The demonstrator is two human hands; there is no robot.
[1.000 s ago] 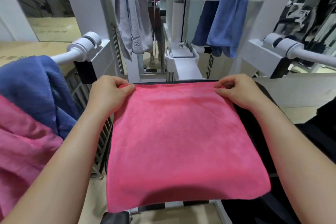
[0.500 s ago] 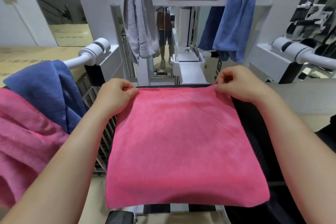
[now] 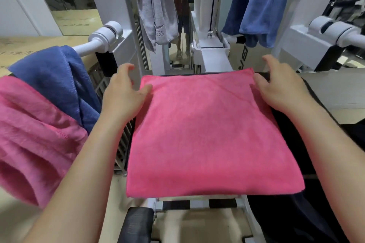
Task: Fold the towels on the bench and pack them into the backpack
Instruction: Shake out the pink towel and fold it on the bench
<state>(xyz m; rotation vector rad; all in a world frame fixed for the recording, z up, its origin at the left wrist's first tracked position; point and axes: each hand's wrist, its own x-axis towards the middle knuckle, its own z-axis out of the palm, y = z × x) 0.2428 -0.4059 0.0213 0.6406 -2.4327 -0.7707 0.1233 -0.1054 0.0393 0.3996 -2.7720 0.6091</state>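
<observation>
A pink towel point(image 3: 209, 136), folded into a flat square, lies on the black bench seat point(image 3: 286, 124) in front of me. My left hand point(image 3: 123, 92) hovers at its far left corner with fingers spread, the thumb just touching the cloth. At the far right corner, my right hand point(image 3: 280, 87) rests open on the towel's edge. Neither hand grips anything. A dark bag-like mass point(image 3: 300, 219) sits at the lower right; I cannot tell whether it is the backpack.
A blue towel point(image 3: 57, 81) and another pink towel point(image 3: 33, 134) drape over the machine's left arm point(image 3: 102, 35). A grey towel point(image 3: 158, 6) and a blue towel point(image 3: 262, 4) hang from the white frame ahead. The right arm point(image 3: 335, 31) juts out.
Both hands have let go of the towel's far corners and opened. The folded towel now lies flat on the seat. The view has tilted downward.
</observation>
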